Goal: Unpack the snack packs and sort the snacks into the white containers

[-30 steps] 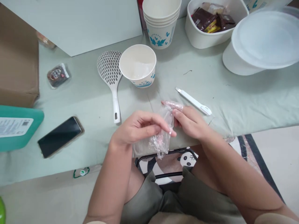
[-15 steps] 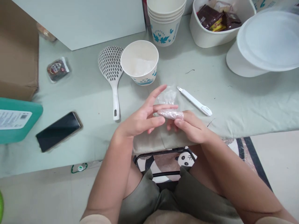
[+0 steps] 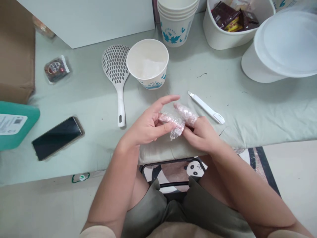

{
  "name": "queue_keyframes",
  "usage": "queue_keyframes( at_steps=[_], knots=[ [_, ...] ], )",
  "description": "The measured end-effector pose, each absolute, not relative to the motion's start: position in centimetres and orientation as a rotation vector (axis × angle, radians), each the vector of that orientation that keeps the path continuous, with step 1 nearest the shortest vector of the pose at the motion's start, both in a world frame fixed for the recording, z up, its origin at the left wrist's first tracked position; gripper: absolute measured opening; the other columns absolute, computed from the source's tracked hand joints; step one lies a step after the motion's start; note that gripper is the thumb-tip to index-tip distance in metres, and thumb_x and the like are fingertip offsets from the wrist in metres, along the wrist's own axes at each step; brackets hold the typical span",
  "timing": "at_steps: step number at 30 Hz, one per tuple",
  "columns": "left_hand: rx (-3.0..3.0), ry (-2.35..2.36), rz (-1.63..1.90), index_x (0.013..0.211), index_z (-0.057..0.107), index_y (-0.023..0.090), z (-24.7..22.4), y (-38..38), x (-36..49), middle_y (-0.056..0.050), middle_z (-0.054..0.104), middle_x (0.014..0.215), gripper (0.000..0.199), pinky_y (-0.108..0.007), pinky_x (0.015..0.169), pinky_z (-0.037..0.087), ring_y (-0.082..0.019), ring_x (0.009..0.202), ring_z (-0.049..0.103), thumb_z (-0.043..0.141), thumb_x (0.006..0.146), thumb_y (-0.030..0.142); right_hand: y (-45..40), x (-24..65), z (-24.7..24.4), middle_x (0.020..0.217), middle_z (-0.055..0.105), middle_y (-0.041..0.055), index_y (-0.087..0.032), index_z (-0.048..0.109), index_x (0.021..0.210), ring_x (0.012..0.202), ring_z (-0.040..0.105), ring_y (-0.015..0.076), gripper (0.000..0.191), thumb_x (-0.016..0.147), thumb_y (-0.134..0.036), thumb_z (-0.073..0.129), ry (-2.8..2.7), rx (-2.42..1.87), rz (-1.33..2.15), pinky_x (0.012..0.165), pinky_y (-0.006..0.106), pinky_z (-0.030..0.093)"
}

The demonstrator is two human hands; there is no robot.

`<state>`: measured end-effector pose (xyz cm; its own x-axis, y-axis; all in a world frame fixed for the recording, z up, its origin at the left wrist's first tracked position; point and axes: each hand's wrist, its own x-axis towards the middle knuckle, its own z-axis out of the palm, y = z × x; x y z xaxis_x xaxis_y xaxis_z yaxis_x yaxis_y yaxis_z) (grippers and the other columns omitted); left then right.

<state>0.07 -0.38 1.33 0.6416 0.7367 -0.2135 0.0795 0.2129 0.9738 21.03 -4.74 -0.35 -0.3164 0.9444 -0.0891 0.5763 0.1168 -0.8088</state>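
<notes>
My left hand (image 3: 147, 124) is over the table's front edge, its index finger stretched out bare. A crinkled clear plastic piece (image 3: 174, 127) lies around at least one of its other fingers, with the left thumb pressed on it. Facing it, my right hand (image 3: 204, 132) has its index finger covered by a clear plastic sleeve (image 3: 187, 114). The right thumb and fingers close at the edge of the left hand's plastic; their tips are partly hidden. Just beyond my right hand lies a white utility knife (image 3: 206, 107) with its blade tip showing.
A paper cup (image 3: 148, 64) with something whitish inside stands beside a white slotted skimmer (image 3: 119, 79). Stacked cups (image 3: 175, 29), a tub (image 3: 220, 38) of wrapped snacks and a lidded tub (image 3: 260, 66) are behind. Leftward are a phone (image 3: 58, 137), snack packet (image 3: 56, 68) and green container (image 3: 29, 114).
The clear plastic that lay on the table beyond my hands is now around my left finger or fingers. My left thumb has come down on it, and my right hand has shifted against it.
</notes>
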Motion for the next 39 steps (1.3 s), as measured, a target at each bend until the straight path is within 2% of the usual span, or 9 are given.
queue_keyframes(
  at_steps=[3, 5, 7, 10, 13, 19, 28, 33, 39],
  knots=[
    [1.260, 0.725, 0.595, 0.142, 0.056, 0.034, 1.1, -0.6, 0.0, 0.006, 0.065, 0.066, 0.056, -0.018, 0.034, 0.030, -0.004, 0.037, 0.041, 0.074, 0.092, 0.048, -4.8, 20.8, -0.5, 0.052, 0.048, -0.0033, -0.020, 0.060, 0.076, 0.049, 0.040, 0.0113, 0.014, 0.081, -0.022, 0.047, -2.020, -1.411, 1.041, 0.056, 0.028, 0.030],
    [1.242, 0.672, 0.632, 0.141, 0.058, 0.035, 0.8, -0.7, 0.2, -0.002, 0.078, 0.093, 0.053, -0.018, 0.035, 0.032, -0.005, 0.045, 0.054, 0.072, 0.093, 0.050, -4.8, 20.7, -0.6, 0.052, 0.049, -0.0027, -0.021, 0.056, 0.071, 0.048, 0.042, 0.0112, 0.013, 0.080, -0.021, 0.046, -2.051, -1.389, 1.035, 0.056, 0.029, 0.029],
    [1.246, 0.641, 0.631, 0.143, 0.059, 0.035, 0.5, -0.7, 0.4, -0.008, 0.077, 0.125, 0.052, -0.018, 0.037, 0.035, -0.008, 0.060, 0.065, 0.070, 0.094, 0.050, -4.8, 20.7, -0.7, 0.053, 0.051, -0.0020, -0.021, 0.054, 0.068, 0.050, 0.043, 0.0113, 0.015, 0.081, -0.022, 0.046, -2.066, -1.376, 1.043, 0.056, 0.029, 0.028],
    [1.301, 0.652, 0.586, 0.142, 0.062, 0.034, 0.4, -0.6, 0.7, -0.009, 0.071, 0.141, 0.049, -0.016, 0.042, 0.042, -0.008, 0.067, 0.065, 0.070, 0.094, 0.043, -4.8, 20.9, -0.8, 0.053, 0.051, -0.0026, -0.021, 0.053, 0.068, 0.049, 0.043, 0.0107, 0.017, 0.083, -0.023, 0.046, -2.056, -1.326, 1.069, 0.056, 0.028, 0.029],
    [1.337, 0.703, 0.560, 0.133, 0.070, 0.028, 0.7, -0.5, 0.8, -0.009, 0.074, 0.135, 0.043, -0.016, 0.047, 0.045, -0.007, 0.065, 0.059, 0.074, 0.090, 0.035, -4.8, 21.0, -0.6, 0.053, 0.049, -0.0040, -0.021, 0.054, 0.069, 0.048, 0.044, 0.0100, 0.015, 0.083, -0.021, 0.047, -2.026, -1.258, 1.096, 0.055, 0.027, 0.032],
    [1.328, 0.794, 0.519, 0.122, 0.076, 0.020, 0.7, -0.5, 0.9, -0.004, 0.077, 0.100, 0.038, -0.018, 0.057, 0.052, -0.008, 0.065, 0.062, 0.080, 0.085, 0.030, -4.8, 21.2, -0.4, 0.056, 0.055, -0.0034, -0.020, 0.061, 0.076, 0.050, 0.050, 0.0106, 0.014, 0.084, -0.020, 0.051, -2.000, -1.163, 1.134, 0.055, 0.026, 0.038],
    [1.270, 0.794, 0.529, 0.115, 0.080, 0.019, 0.2, -0.1, 1.3, -0.004, 0.079, 0.101, 0.035, -0.016, 0.051, 0.050, -0.008, 0.064, 0.062, 0.081, 0.081, 0.027, -4.8, 21.4, -0.5, 0.059, 0.058, -0.0040, -0.022, 0.065, 0.086, 0.050, 0.048, 0.0111, 0.011, 0.086, -0.022, 0.054, -1.984, -1.126, 1.157, 0.055, 0.027, 0.038],
    [1.277, 0.843, 0.558, 0.117, 0.080, 0.021, 0.0, 0.0, 1.3, -0.005, 0.078, 0.100, 0.039, -0.017, 0.051, 0.052, -0.010, 0.065, 0.063, 0.083, 0.081, 0.034, -4.9, 21.7, -0.6, 0.058, 0.058, -0.0043, -0.023, 0.060, 0.080, 0.049, 0.047, 0.0102, 0.012, 0.090, -0.025, 0.055, -1.884, -1.092, 1.224, 0.052, 0.027, 0.039],
    [1.215, 0.911, 0.690, 0.113, 0.077, 0.015, 0.2, 0.1, 1.2, -0.005, 0.073, 0.094, 0.049, -0.018, 0.045, 0.051, -0.009, 0.061, 0.058, 0.086, 0.078, 0.048, -5.5, 21.6, -1.3, 0.070, 0.063, -0.0022, -0.025, 0.064, 0.107, 0.054, 0.051, 0.0124, 0.013, 0.097, -0.030, 0.057, -1.445, -1.219, 1.036, 0.052, 0.029, 0.043]
  ],
)
